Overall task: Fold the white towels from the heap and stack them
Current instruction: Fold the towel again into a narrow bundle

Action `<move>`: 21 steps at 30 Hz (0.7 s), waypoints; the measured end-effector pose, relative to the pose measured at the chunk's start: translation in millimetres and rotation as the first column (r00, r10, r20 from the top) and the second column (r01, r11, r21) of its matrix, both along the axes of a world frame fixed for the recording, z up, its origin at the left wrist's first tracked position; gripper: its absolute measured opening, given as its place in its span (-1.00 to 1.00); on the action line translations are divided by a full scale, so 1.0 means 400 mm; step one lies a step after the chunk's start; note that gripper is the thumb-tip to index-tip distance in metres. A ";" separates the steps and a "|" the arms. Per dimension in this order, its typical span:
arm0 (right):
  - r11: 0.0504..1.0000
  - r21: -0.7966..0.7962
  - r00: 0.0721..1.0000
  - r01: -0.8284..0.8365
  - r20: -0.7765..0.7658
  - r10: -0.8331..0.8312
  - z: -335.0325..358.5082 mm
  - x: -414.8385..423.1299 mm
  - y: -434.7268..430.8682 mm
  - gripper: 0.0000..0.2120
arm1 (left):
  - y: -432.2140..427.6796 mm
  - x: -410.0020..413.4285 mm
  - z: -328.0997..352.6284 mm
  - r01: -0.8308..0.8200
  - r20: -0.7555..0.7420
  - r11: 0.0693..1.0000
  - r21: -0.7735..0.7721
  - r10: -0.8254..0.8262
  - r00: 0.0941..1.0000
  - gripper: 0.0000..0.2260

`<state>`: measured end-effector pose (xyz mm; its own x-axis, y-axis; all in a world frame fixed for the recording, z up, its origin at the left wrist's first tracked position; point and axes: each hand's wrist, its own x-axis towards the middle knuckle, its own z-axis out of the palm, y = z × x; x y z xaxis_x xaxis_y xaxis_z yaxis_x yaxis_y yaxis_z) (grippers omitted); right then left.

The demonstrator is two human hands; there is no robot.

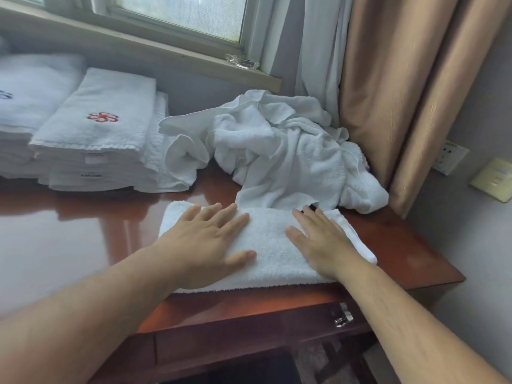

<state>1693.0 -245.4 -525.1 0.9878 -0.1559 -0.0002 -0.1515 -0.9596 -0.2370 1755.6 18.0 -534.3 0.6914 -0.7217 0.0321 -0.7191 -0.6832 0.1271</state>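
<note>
- Both palms on the towel (273,254)?
- Yes. Left hand (205,239) lies flat on its left half, fingers (221,214) straight, slightly spread, thumb out. Right hand (318,242) lies flat on the right half, fingers straight. Neither grips anything.
- Towel position?
- Folded into a long strip on the table (69,231), lower centre of frame, near the front edge. Far edge touches the heap (277,145), which is crumpled at centre right against the curtain (401,92).
- Stack (94,134)?
- Upper left, on the table. Top towel has a red logo. Heap's left edge touches it. Another stack is at the far left, partly cut off.
- Else?
- Glass dish (242,62) on the sill, top centre.
</note>
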 end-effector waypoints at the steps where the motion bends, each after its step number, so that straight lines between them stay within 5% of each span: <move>1: 1.000 -0.020 0.999 0.009 -0.042 -0.010 -0.011 -0.002 -0.003 -0.29 | 0.001 -0.001 -0.002 0.001 -0.007 1.000 -0.009 -0.001 1.000 -0.18; 4: 0.999 -0.045 0.998 0.021 -0.061 -0.024 -0.016 0.004 -0.008 -0.27 | 0.003 0.001 0.000 -0.007 -0.037 0.997 -0.073 0.005 0.999 -0.25; 9: 0.994 -0.104 0.986 0.042 -0.154 -0.057 -0.002 0.009 0.012 -0.27 | 0.040 0.024 0.009 -0.168 -0.045 0.903 -0.395 0.164 0.985 -0.62; 12: 0.981 -0.182 0.989 0.063 -0.117 -0.085 0.029 0.032 0.047 -0.26 | 0.098 0.033 0.003 -0.456 -0.223 0.722 -0.520 0.401 0.889 -0.68; 14: 0.996 -0.085 0.999 -0.019 -0.035 0.016 0.050 0.053 0.096 -0.30 | 0.136 0.038 0.015 -0.654 -0.392 0.601 -0.458 0.524 0.756 -0.54; 17: 0.980 0.087 0.983 -0.179 -0.017 0.181 0.047 0.071 0.185 -0.49 | 0.157 0.031 0.047 -0.682 -0.360 0.709 -0.177 0.598 0.716 -0.33; 21: 0.984 0.013 0.983 -0.178 0.048 0.178 0.016 0.073 0.232 -0.47 | 0.143 0.000 0.068 -0.582 -0.490 0.792 -0.184 0.440 0.753 -0.67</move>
<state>1722.3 -152.4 -518.5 0.9987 0.0221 0.0449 0.0329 -0.9661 -0.2560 1755.6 75.3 -507.1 0.9505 -0.2541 -0.1788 -0.1047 -0.8036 0.5858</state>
